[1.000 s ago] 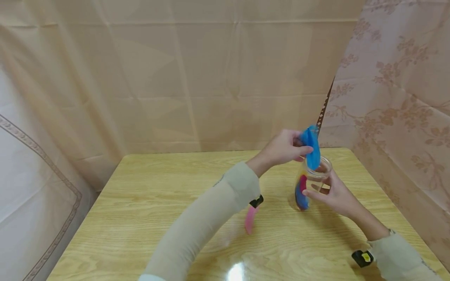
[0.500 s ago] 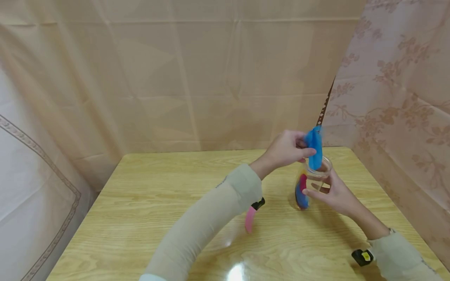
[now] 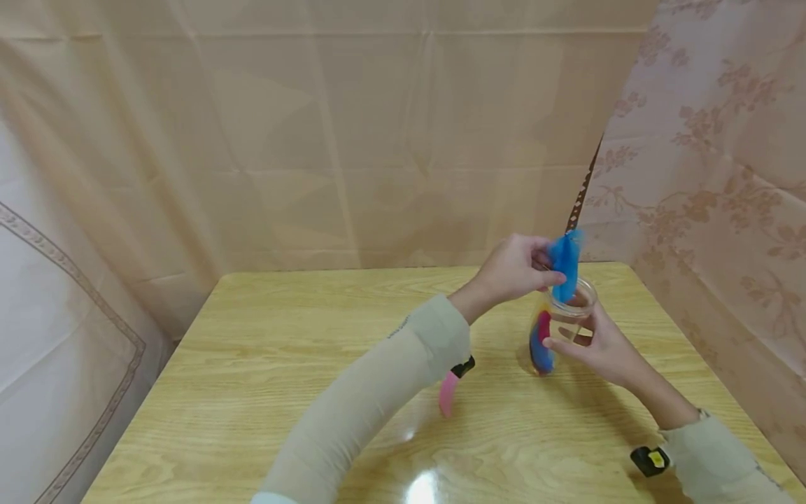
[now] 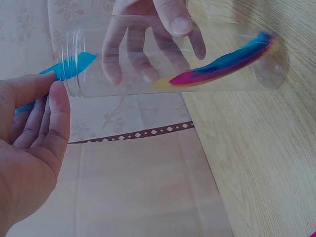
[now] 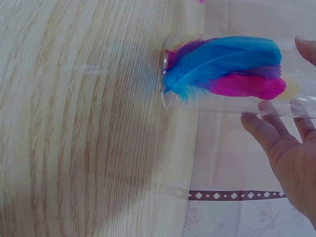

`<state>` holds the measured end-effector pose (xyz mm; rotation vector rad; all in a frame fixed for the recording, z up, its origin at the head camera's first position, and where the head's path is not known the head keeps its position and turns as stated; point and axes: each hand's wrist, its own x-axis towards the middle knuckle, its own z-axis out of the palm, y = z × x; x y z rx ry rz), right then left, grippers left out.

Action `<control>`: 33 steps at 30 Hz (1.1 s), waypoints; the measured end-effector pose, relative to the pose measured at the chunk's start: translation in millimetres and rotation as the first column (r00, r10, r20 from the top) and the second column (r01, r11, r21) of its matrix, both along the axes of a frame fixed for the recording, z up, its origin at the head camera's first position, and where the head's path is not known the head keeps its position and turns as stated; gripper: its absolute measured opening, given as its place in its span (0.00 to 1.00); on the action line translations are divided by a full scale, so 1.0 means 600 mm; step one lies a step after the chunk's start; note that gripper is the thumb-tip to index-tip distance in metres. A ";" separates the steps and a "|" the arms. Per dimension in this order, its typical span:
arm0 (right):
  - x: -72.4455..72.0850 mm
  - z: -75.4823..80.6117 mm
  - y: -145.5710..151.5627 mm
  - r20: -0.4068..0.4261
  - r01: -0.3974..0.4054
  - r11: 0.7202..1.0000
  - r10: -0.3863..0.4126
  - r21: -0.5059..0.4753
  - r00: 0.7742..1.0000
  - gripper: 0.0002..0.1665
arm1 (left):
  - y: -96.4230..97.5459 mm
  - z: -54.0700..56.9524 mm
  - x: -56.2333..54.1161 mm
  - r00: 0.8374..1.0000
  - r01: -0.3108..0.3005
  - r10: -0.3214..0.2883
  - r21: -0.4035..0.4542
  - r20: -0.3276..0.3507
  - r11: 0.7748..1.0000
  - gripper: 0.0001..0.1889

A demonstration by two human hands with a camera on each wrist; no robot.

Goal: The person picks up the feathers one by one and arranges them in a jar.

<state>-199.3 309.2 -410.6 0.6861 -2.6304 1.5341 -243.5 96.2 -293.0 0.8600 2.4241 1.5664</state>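
A clear jar [image 3: 564,325] stands on the wooden table, its open mouth upward. Several feathers [image 5: 232,66] in blue, pink, purple and pale yellow lean inside it, seen closely in the right wrist view. My right hand [image 3: 601,350] grips the jar around its side, thumb in front. Between thumb and fingers, my left hand [image 3: 519,266] pinches a bright blue feather [image 3: 567,266] over the jar's mouth. In the left wrist view the tip of that blue feather [image 4: 81,64] reaches inside the threaded neck.
A pink feather [image 3: 447,395] lies on the table [image 3: 283,350] under my left forearm, partly covered by the black wrist camera [image 3: 464,367]. Beige curtain cloth [image 3: 378,140] hangs behind the table, and a flowered cloth [image 3: 724,175] hangs at the right.
My left hand has shifted slightly right with the blue feather, which now sits a little lower at the jar's mouth. My right hand has kept its grip on the jar.
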 end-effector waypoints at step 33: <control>0.002 -0.002 0.000 0.014 0.019 1.000 -0.019 0.008 1.000 0.55 | 0.000 -0.047 0.004 0.999 0.027 -0.022 0.127 -0.045 0.991 0.12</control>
